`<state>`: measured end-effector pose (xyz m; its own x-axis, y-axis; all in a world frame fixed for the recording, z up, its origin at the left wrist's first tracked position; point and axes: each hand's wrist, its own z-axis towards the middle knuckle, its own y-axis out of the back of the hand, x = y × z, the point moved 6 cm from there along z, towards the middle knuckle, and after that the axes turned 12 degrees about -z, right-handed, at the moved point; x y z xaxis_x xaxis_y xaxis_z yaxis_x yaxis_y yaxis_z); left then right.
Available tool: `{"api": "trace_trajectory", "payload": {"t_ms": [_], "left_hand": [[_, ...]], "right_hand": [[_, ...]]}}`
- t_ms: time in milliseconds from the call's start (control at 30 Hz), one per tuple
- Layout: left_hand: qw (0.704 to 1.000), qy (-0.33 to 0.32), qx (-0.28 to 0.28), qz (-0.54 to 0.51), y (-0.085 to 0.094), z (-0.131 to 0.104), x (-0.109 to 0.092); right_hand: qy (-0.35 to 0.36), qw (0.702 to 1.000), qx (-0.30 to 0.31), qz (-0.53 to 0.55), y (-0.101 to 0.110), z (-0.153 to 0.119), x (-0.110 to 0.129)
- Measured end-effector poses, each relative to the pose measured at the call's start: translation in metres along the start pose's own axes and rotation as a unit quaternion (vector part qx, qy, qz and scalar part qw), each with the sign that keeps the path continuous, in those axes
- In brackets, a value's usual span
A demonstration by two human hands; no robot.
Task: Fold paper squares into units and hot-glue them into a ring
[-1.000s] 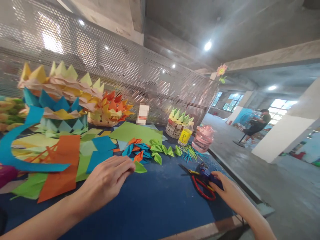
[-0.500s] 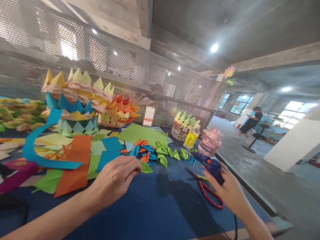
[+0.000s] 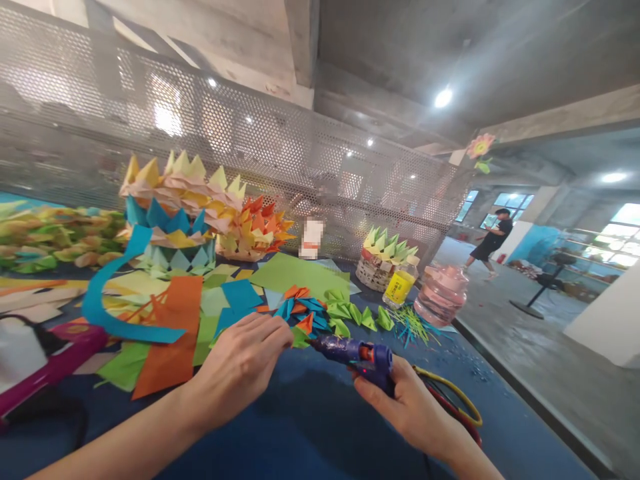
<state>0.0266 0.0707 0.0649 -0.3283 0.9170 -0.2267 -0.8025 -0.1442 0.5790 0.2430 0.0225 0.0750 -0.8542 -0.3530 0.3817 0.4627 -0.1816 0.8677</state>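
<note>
My left hand is closed, pinching a folded green paper piece that shows past its fingertips. Wrapped round the handle of a dark blue hot glue gun is my right hand. The gun's nozzle points left, at the green piece; whether they touch I cannot tell. Behind them lies a cluster of blue and orange folded paper pieces, with several loose green folded pieces to its right. Scissors with red and yellow handles are partly hidden behind my right hand.
Paper strips and sheets, including an orange strip and a curled blue strip, cover the left side. Folded-paper baskets stand behind. A yellow-labelled bottle and a pink plastic jar are near the right edge. A person walks beyond.
My right hand has brought the glue gun left, from above the scissors to the green paper piece. My left hand keeps its pinch. The view has shifted slightly.
</note>
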Motion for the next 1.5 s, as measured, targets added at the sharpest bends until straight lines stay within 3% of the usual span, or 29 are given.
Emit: {"api": "trace_trajectory", "payload": {"t_ms": [133, 733, 1267, 1400, 1500], "left_hand": [[1.0, -0.007, 0.0, 0.003, 0.0, 0.0, -0.002], [0.999, -0.043, 0.002, -0.004, 0.0, -0.001, -0.008], [0.998, -0.053, -0.008, 0.02, 0.003, 0.0, -0.008], [0.998, -0.053, -0.013, 0.021, 0.003, 0.001, -0.009], [0.998, -0.055, -0.025, 0.029, 0.003, 0.001, -0.009]], "right_hand": [[0.012, 1.0, -0.012, -0.012, 0.004, 0.0, 0.008], [-0.002, 0.999, 0.04, 0.004, 0.001, -0.001, 0.015], [-0.022, 0.998, 0.048, -0.021, 0.0, -0.008, 0.001], [-0.023, 0.996, 0.058, -0.058, 0.003, -0.012, 0.001], [-0.015, 0.994, 0.033, -0.099, 0.01, -0.019, 0.0]]}}
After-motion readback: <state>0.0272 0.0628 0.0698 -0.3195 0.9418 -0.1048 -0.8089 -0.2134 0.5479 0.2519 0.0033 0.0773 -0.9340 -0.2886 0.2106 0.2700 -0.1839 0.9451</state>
